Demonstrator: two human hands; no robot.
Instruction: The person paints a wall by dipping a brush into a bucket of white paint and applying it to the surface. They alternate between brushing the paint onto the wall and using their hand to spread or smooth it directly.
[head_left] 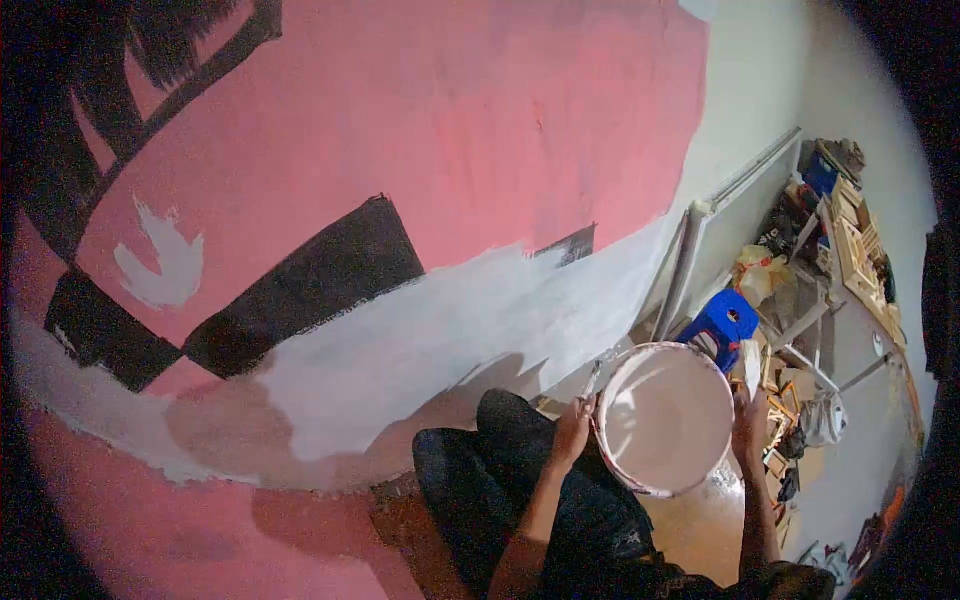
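Observation:
A round white bucket [667, 482] filled with white paint is held between both hands, low and right of centre. My left hand [572, 428] grips its left rim and also holds a thin paintbrush [593, 378] that points up toward the wall. On the bucket's right rim, my right hand [750, 420] is closed around the edge. My dark-trousered knees [500, 450] are bent just left of the bucket.
A pink wall [450, 110] with black strokes [310, 285] and a fresh white painted band [440, 340] fills the left. A blue stool [727, 322], leaning boards [690, 260] and cluttered wooden frames [850, 240] stand at the right along the floor.

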